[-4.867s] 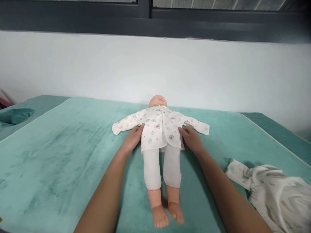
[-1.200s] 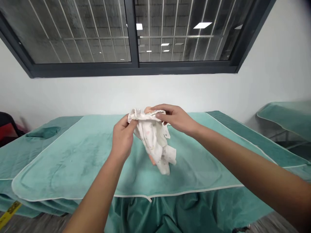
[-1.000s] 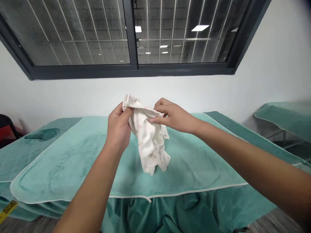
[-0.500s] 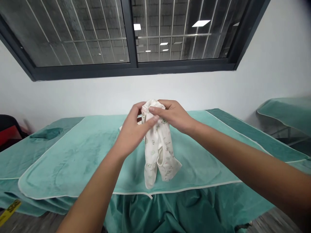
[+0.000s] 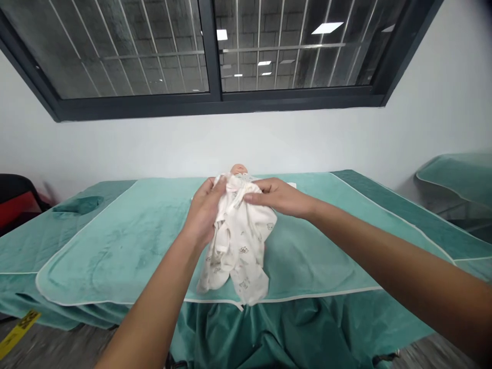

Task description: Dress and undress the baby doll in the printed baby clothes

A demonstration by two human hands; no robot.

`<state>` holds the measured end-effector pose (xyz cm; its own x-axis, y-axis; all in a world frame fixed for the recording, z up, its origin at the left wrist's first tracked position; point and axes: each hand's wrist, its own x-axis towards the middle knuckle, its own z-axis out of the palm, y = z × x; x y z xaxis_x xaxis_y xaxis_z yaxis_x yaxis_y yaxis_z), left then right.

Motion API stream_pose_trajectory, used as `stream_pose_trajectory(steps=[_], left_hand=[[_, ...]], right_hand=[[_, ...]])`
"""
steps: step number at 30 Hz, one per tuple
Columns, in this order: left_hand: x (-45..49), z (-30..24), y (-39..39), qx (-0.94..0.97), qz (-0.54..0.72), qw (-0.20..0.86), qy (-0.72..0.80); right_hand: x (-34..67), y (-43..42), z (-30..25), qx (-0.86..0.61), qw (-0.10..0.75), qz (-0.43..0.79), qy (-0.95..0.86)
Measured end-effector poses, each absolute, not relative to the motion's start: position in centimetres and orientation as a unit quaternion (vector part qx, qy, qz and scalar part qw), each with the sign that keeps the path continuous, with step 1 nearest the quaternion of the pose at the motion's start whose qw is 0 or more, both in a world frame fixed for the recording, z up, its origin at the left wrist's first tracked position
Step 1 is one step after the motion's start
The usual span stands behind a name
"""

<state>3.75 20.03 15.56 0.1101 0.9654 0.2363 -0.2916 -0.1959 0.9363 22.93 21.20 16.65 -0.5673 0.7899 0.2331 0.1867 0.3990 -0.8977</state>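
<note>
A pair of white baby pants (image 5: 244, 251) with small printed figures hangs between my hands, its legs dangling over the green mat. My left hand (image 5: 203, 207) is closed on the gathered waistband at the left. On the right side of the waistband, my right hand (image 5: 282, 197) pinches the cloth between thumb and fingers. Directly behind the pants lies a baby doll (image 5: 239, 168) on the bed; its head top shows, along with a bit of pale printed clothing, while most of its body is hidden by the pants and my hands.
A light green mat (image 5: 126, 246) with white piping covers the bed, over a darker green cover (image 5: 269, 333). A white wall and a dark-framed window (image 5: 215, 102) stand behind. At the left edge is a black and red object (image 5: 19, 205); another green-covered surface (image 5: 457, 174) is at right.
The pants have been lowered slightly and their waistband bunched and turned, with the legs spread wider. The doll's head has come into view behind them. The view has tilted down a little.
</note>
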Motion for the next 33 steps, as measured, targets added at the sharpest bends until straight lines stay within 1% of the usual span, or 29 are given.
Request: stream_pose_trajectory(steps=[2,3,5,6,8,10,12,13,14,16,20,23,26,29,31,33], left_hand=[[4.1,15.2,19.9,0.568,0.514,0.551,0.329],[4.2,15.0,19.9,0.594,0.48,0.553,0.333],[4.1,14.7,20.1,0.615,0.453,0.543,0.35],[4.1,14.6,20.2,0.605,0.469,0.535,0.358],[3.8,14.3,20.7,0.558,0.533,0.528,0.354],[3.6,14.0,20.9,0.51,0.581,0.537,0.337],[3.6,13.7,20.9,0.485,0.583,0.56,0.333],[3.7,13.6,20.7,0.478,0.575,0.572,0.336],[3.9,13.5,20.5,0.472,0.565,0.585,0.339],[4.2,13.5,20.0,0.468,0.537,0.61,0.347],[3.9,13.3,19.2,0.51,0.445,0.644,0.357],[3.4,13.1,18.9,0.568,0.401,0.639,0.329],[3.4,12.9,18.7,0.612,0.384,0.613,0.32],[4.2,12.5,18.7,0.621,0.391,0.572,0.368],[4.7,12.2,18.9,0.596,0.414,0.555,0.407],[4.8,11.9,19.3,0.544,0.463,0.557,0.423]], right_hand=[[22.2,21.5,16.6,-0.336,0.416,0.437,-0.723],[21.8,21.7,16.6,-0.342,0.439,0.437,-0.707],[21.4,22.0,16.5,-0.343,0.458,0.442,-0.69],[21.3,22.0,16.4,-0.339,0.458,0.446,-0.691],[21.4,22.0,16.2,-0.328,0.419,0.457,-0.713],[21.6,21.8,16.0,-0.322,0.323,0.472,-0.754],[21.8,21.6,15.8,-0.327,0.217,0.479,-0.785],[21.9,21.5,15.7,-0.335,0.189,0.481,-0.788],[21.9,21.5,15.6,-0.344,0.185,0.484,-0.783],[21.8,21.7,15.3,-0.356,0.237,0.5,-0.753],[21.5,22.1,14.7,-0.348,0.4,0.54,-0.653],[21.1,22.2,14.2,-0.336,0.473,0.568,-0.584],[20.5,22.4,13.2,-0.341,0.508,0.583,-0.535],[20.0,22.6,11.7,-0.366,0.529,0.56,-0.521],[19.8,22.8,10.8,-0.376,0.532,0.549,-0.523],[19.9,22.9,10.2,-0.362,0.527,0.555,-0.533]])
